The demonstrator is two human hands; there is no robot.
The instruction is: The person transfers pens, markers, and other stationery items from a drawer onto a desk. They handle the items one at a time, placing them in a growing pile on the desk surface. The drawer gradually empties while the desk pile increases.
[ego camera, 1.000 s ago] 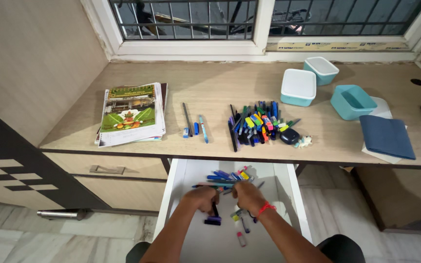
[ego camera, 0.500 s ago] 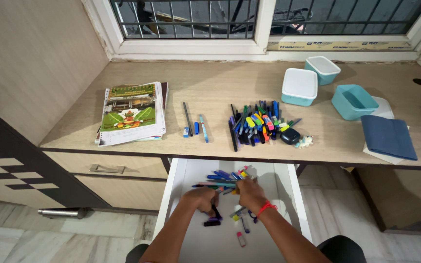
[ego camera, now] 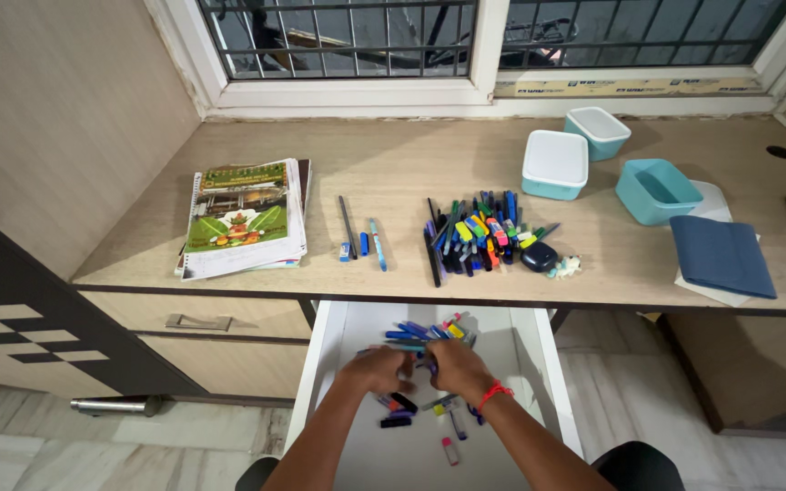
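Observation:
Both of my hands reach into an open white drawer (ego camera: 546, 364) below the desk. My left hand (ego camera: 377, 369) and my right hand (ego camera: 456, 366), which has a red band at the wrist, are closed together around a bunch of pens and markers (ego camera: 422, 335) lying in the drawer. Loose small pens and caps (ego camera: 404, 411) lie scattered on the drawer floor just below my hands. On the desk above, a pile of coloured pens and markers (ego camera: 477, 235) lies spread out, with a few single pens (ego camera: 361, 238) to its left.
A stack of spiral-bound books (ego camera: 240, 218) lies on the desk's left. Teal boxes with white lids (ego camera: 555, 165) and an open teal box (ego camera: 657, 190) sit at the right, next to a blue cloth (ego camera: 722, 255). A closed drawer with a handle (ego camera: 198, 322) is at left.
My hands have moved closer together and slightly up the drawer, gathering the pens into a tighter bunch. Desk items have not moved.

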